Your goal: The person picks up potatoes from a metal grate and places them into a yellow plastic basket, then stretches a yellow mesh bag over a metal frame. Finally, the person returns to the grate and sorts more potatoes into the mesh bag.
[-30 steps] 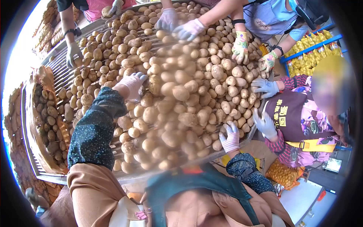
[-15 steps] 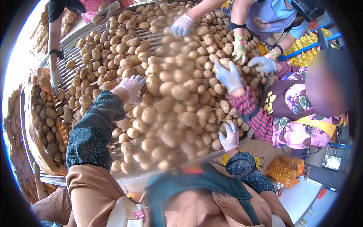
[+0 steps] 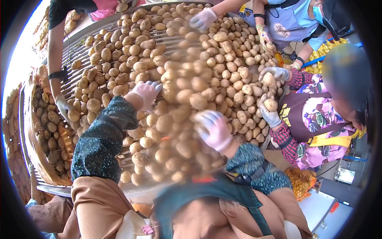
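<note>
Many brown potatoes (image 3: 238,96) cover a slatted metal sorting table (image 3: 173,44). My left hand (image 3: 146,95), in a white and pink glove, lies on the potatoes left of the middle, its fingers stretched out to the right. I see no potato in it. My right hand (image 3: 213,129), in a similar glove, is above the potatoes right of the middle. Motion blurs it, but its fingers look apart and nothing shows between them. A band of potatoes in the middle is smeared, partly by a foggy patch on the view.
At the right, a co-worker in a floral top holds a potato in each gloved hand (image 3: 270,113). Other gloved hands reach in from the far side (image 3: 203,19) and the left (image 3: 63,104). A sack of potatoes (image 3: 51,123) lies open at the table's left end.
My right hand has moved left from the table's near right edge to over the potatoes. My left hand has barely shifted. The co-worker at the right has drawn back, now holding two potatoes.
</note>
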The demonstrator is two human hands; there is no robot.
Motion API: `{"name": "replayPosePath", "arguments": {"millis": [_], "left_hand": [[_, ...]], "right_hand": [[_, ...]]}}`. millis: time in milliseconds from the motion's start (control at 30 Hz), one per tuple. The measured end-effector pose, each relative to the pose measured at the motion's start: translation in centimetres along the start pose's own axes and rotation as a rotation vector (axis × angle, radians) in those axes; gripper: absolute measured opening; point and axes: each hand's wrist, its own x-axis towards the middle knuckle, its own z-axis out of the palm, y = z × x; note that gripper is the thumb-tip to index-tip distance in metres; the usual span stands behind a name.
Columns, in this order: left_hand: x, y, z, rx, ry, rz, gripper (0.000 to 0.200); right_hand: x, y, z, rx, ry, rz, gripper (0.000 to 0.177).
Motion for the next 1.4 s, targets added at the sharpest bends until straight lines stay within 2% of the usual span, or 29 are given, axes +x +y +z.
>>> {"name": "replayPosePath", "arguments": {"millis": [100,167,200,300,333,433,533,733,867,1133,1400], "left_hand": [[-0.6,0.6,-0.4,-0.023,-0.003,-0.056,0.103],[-0.2,0.2,0.7,-0.039,0.016,-0.064,0.101],[-0.3,0.1,1.0,-0.044,0.039,-0.066,0.101],[-0.3,-0.5,1.7,-0.074,0.075,-0.076,0.096],[-0.2,-0.6,1.9,-0.068,0.064,-0.088,0.095],[0.1,-1.0,2.0,-0.083,0.031,-0.096,0.091],[0.2,-1.5,1.7,-0.120,0.028,-0.088,0.090],[0.0,-1.4,1.8,-0.072,0.037,-0.068,0.096],[-0.6,-1.4,3.1,-0.132,0.070,-0.027,0.099],[-0.6,-1.7,2.1,-0.447,-0.016,-0.153,0.095],[0.2,-1.6,2.4,-0.497,-0.076,-0.215,0.100]], "right_hand": [[6.2,0.7,4.7,-0.147,-0.054,-0.025,0.048],[10.1,0.0,6.3,-0.351,-0.311,0.095,0.065],[10.9,0.2,8.0,-0.461,-0.340,0.118,0.071],[14.0,-0.2,10.4,-0.602,-0.661,0.277,0.076],[14.2,0.2,11.1,-0.588,-0.616,0.272,0.075],[15.2,0.5,12.2,-0.539,-0.677,0.352,0.074],[14.3,1.3,11.2,-0.459,-0.569,0.275,0.069],[14.7,1.5,10.5,-0.431,-0.652,0.242,0.059],[14.1,1.6,10.1,-0.376,-0.650,0.223,0.064],[12.8,2.5,10.9,-0.271,-0.504,0.210,0.081],[12.6,2.4,10.8,-0.217,-0.519,0.239,0.080]]}}
